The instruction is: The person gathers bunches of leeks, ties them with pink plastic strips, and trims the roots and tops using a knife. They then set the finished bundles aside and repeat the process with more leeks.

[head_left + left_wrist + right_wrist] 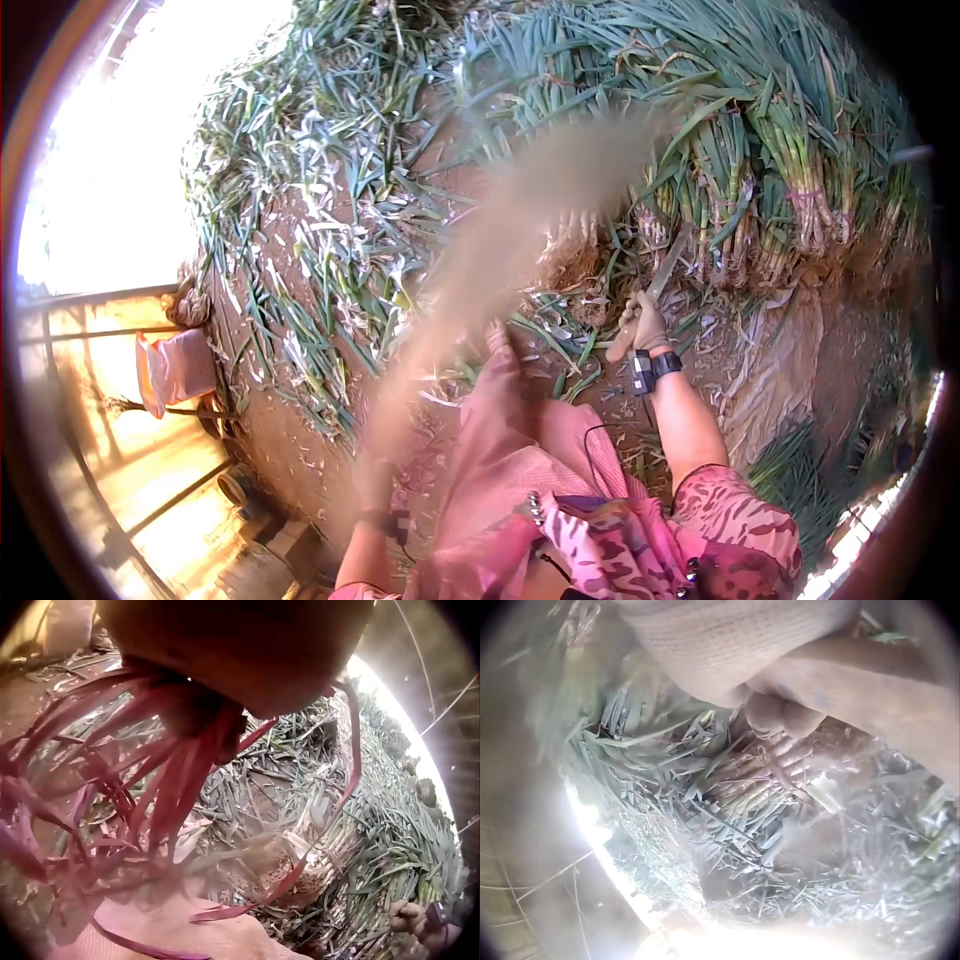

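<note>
My right hand [645, 325], in a pale knit glove, grips a knife [668, 268] by its wooden handle [855, 686]; the blade points up toward the spring onions. My left hand [375, 485] is low at the left in the head view. The left wrist view shows this hand [240, 652] dark at the top, holding a bunch of thin red strips [180, 787] that dangle over the pink clothing. A wide blurred tan streak runs up from it in the head view. Bundled spring onions [800, 190] lie roots toward me, some tied with purplish bands.
Loose leaves and trimmings [310, 270] cover the ground at left. More green stalks [795, 465] lie at lower right beside a plastic sheet [770, 350]. A pinkish sack [180, 370] stands by the yellow wall at left. One bare foot [497, 340] is in front.
</note>
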A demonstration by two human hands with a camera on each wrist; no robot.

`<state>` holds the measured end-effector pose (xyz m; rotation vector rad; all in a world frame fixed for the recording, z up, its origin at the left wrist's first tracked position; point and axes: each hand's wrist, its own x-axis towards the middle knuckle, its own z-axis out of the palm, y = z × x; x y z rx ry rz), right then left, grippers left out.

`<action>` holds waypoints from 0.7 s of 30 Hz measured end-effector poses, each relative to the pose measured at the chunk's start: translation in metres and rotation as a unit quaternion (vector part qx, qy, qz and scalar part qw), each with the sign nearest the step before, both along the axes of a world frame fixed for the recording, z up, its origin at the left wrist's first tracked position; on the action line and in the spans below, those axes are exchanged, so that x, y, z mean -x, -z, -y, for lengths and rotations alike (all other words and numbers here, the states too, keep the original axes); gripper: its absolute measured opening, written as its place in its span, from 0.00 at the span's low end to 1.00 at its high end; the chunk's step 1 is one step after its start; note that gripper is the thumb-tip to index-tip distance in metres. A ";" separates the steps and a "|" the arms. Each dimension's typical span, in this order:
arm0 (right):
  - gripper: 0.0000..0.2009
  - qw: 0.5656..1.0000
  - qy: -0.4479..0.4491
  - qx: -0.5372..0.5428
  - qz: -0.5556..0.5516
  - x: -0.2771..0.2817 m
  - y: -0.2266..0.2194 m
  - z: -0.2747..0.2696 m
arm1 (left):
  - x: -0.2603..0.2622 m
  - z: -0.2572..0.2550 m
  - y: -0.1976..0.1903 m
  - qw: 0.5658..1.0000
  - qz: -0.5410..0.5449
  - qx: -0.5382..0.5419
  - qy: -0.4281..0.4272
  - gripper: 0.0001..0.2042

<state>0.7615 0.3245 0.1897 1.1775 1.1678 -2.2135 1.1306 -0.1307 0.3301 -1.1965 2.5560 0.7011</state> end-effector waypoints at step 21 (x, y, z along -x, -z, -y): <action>0.14 0.789 -0.479 -0.346 -0.167 0.109 0.115 0.261 | 0.340 0.021 0.069 0.954 -0.005 -0.287 -0.091 0.14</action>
